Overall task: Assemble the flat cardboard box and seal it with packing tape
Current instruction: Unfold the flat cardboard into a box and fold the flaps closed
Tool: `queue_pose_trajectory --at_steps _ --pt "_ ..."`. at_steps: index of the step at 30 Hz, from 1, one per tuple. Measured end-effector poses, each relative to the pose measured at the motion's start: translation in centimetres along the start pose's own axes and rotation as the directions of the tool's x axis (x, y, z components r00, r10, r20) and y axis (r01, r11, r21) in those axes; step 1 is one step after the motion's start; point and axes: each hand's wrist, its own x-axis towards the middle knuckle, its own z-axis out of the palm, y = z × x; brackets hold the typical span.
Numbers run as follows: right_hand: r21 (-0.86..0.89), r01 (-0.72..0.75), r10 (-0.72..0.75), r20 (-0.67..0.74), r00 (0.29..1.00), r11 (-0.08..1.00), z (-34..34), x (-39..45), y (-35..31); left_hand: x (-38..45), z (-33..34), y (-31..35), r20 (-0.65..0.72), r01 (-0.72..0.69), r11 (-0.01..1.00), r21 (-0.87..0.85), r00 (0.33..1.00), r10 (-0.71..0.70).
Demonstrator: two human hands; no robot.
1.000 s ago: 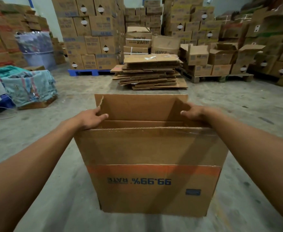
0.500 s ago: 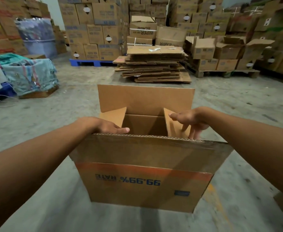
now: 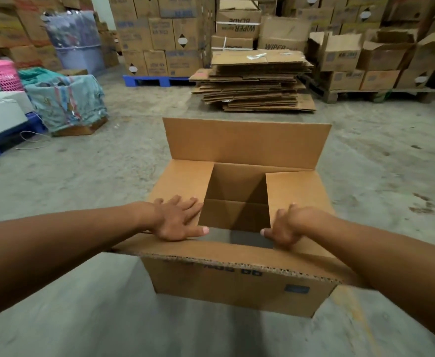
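A brown cardboard box [image 3: 237, 287] stands on the concrete floor right in front of me, with its open end up. Its two short side flaps lie folded inward and flat. My left hand [image 3: 176, 219] presses palm-down, fingers spread, on the left flap [image 3: 183, 181]. My right hand [image 3: 288, 225] presses on the right flap [image 3: 295, 189], fingers curled at its inner edge. The far long flap [image 3: 244, 143] stands upright. The near long flap [image 3: 232, 258] tilts toward me under my wrists. Between the side flaps a gap shows the box's inside. No packing tape is visible.
A pile of flattened cardboard boxes [image 3: 255, 81] lies on the floor beyond the box. Stacked cartons on a blue pallet [image 3: 157, 79] and a wooden pallet [image 3: 376, 92] line the back. At the left are a cloth-covered crate [image 3: 67, 101] and a pink basket [image 3: 4, 74].
Both hands moved from the box's side edges onto the short flaps and pushed them down flat. The view tilted down over the box's open end.
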Motion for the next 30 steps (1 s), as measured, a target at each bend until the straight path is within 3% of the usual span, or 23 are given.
queue_pose_trajectory --at_steps 4,7,10,13,15,18,20,23,26,30 --pt "0.150 -0.039 0.065 -0.172 0.983 0.988 2.8 -0.3 0.5 2.2 2.8 -0.1 -0.143 0.018 0.992 -0.128 0.989 -0.036" --pt "0.069 -0.037 0.052 -0.225 0.973 0.997 2.0 -0.8 0.7 2.9 3.5 -0.4 -0.225 0.010 0.978 -0.209 0.973 -0.058" --pt "-0.052 0.096 -0.105 -0.231 0.967 0.994 -1.7 -1.4 0.9 3.4 3.9 -0.5 -0.218 0.018 0.970 -0.242 0.973 -0.072" --pt "0.170 0.171 -0.115 -0.298 0.947 0.970 -7.5 -1.1 1.5 3.4 4.0 -0.5 -0.202 0.027 0.970 -0.240 0.976 -0.077" --pt "0.325 0.175 0.001 -0.477 0.879 0.929 -10.5 -0.1 1.9 3.5 4.1 -0.6 -0.199 0.028 0.968 -0.250 0.977 -0.080" --pt "0.341 0.202 0.119 -0.722 0.681 0.918 -12.8 1.9 2.3 3.5 4.2 -0.6 -0.196 0.026 0.966 -0.256 0.978 -0.078" --pt "0.306 0.190 0.106 -0.737 0.668 0.933 -13.4 3.0 2.7 3.5 4.2 -0.6 -0.191 0.028 0.967 -0.252 0.978 -0.078" --pt "0.311 0.119 0.120 -0.651 0.750 0.943 -12.7 4.4 3.4 3.6 4.0 -0.6 -0.189 0.031 0.968 -0.250 0.979 -0.080" --pt "0.231 0.072 0.125 -0.733 0.669 0.970 -11.0 4.2 3.1 3.6 4.0 -0.6 -0.174 0.027 0.970 -0.242 0.982 -0.071" --pt "0.203 0.102 0.080 -0.728 0.681 0.974 -7.6 3.0 2.6 3.8 3.7 -0.7 -0.134 0.025 0.972 -0.234 0.989 -0.058"
